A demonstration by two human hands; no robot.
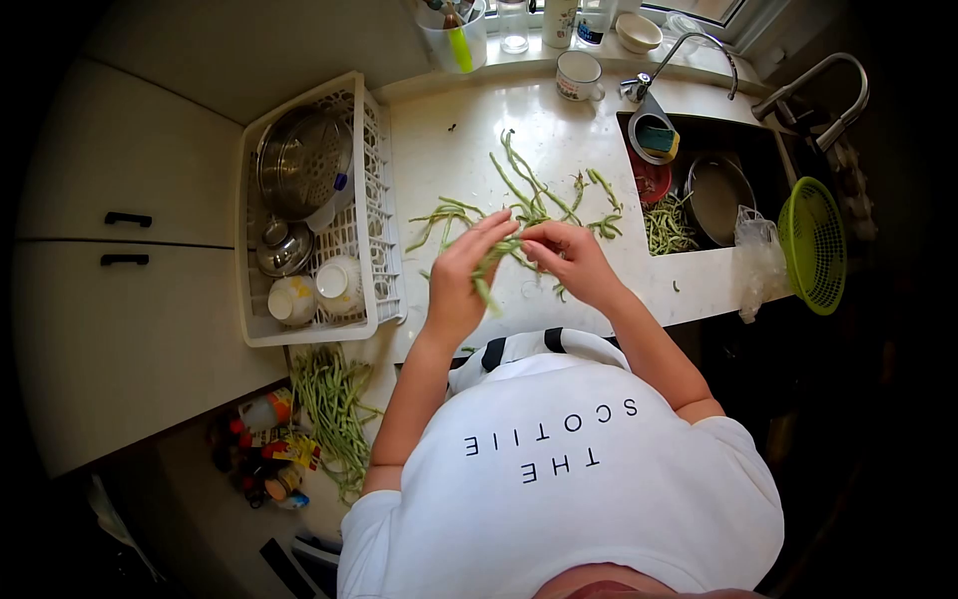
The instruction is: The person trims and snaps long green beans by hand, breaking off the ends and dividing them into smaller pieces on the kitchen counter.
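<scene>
My left hand [464, 272] is closed around a few green beans [484, 290], whose ends hang below the palm, slightly blurred. Close beside it, my right hand [577, 260] pinches the tip of a bean between thumb and fingers. Both hands are over the white counter [439, 150], just in front of my body. More long beans [514, 165] lie scattered on the counter beyond the hands, with short bits among them. What lies under my left palm is hidden.
A white dish rack [374, 215] with pots and bowls stands left. Right is the sink [763, 150], holding bean pieces [667, 225] and a metal pot [720, 190]. A green colander [813, 245] leans at its edge. A bean pile [334, 404] lies lower left; a mug [579, 77] stands behind.
</scene>
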